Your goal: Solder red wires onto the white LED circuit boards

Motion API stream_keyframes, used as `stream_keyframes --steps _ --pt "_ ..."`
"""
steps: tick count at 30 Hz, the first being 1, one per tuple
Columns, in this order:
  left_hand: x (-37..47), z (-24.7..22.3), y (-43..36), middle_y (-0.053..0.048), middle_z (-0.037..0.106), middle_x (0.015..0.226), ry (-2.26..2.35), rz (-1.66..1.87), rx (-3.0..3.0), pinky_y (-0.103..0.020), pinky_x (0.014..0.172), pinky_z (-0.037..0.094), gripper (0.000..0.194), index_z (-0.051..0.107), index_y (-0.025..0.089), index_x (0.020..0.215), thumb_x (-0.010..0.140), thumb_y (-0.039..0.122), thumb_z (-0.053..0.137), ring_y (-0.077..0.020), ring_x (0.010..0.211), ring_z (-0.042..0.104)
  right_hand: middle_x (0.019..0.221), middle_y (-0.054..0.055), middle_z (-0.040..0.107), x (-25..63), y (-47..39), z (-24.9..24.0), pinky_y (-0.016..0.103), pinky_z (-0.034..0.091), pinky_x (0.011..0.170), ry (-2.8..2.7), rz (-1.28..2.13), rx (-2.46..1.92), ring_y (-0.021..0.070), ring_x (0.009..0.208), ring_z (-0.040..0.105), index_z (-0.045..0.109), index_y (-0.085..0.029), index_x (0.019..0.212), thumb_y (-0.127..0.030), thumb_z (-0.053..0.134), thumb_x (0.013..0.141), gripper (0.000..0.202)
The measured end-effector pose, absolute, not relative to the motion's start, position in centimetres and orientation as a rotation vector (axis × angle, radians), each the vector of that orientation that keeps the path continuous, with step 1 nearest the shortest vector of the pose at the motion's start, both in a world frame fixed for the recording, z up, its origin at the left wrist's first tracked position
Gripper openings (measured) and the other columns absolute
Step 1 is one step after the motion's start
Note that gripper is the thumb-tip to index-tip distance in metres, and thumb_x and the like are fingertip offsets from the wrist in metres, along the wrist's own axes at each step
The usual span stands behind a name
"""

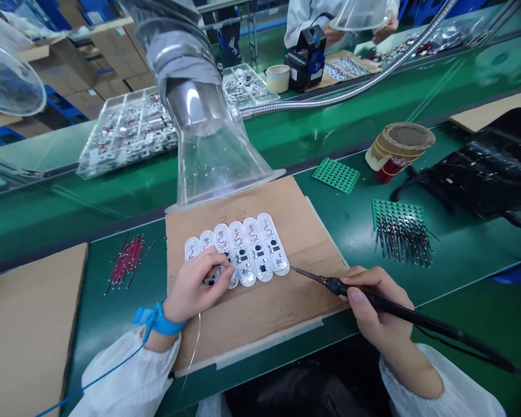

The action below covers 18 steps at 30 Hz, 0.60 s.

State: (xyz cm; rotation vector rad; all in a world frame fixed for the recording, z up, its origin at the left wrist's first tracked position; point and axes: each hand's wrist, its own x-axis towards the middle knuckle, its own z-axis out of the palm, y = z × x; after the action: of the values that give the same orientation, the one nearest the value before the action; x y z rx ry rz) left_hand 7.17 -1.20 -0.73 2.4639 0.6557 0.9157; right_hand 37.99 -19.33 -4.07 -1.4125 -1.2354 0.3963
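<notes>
My right hand [380,307] grips a soldering iron [399,313] by its black handle. Its tip points left, just off the lower end of the rightmost white oval casing [272,243]. Several such casings stand side by side in a row, each with a small circuit board and thin red wires inside. My left hand [204,281] rests over the left casings with its fingers pinched, covering parts of them. A thin silvery solder wire [196,341] runs from beneath this hand down toward the table edge. A blue wrist strap [162,321] circles the left wrist.
The casings lie on a cardboard sheet [286,313] below a clear extraction hood [217,156]. Red wires [128,260] lie at left. To the right are a green board [336,175], another bearing dark wires [399,226], and a tape roll [399,145]. A co-worker [308,17] sits opposite.
</notes>
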Motion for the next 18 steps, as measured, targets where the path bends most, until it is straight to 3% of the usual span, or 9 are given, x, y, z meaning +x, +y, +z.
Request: stream_keyframes --steps 18 --pt "7.43 -0.60 -1.21 0.008 0.048 0.071 0.621 0.856 2.516 -0.023 0.057 0.036 0.015 0.060 0.023 0.098 0.102 0.009 0.065 -0.0102 0.059 0.043 0.085 0.002 0.078 37.87 -19.71 -3.97 0.026 0.062 0.057 -1.335 0.403 -1.485 0.0169 0.063 0.076 0.074 -0.026 0.102 -0.032 0.073 0.106 0.007"
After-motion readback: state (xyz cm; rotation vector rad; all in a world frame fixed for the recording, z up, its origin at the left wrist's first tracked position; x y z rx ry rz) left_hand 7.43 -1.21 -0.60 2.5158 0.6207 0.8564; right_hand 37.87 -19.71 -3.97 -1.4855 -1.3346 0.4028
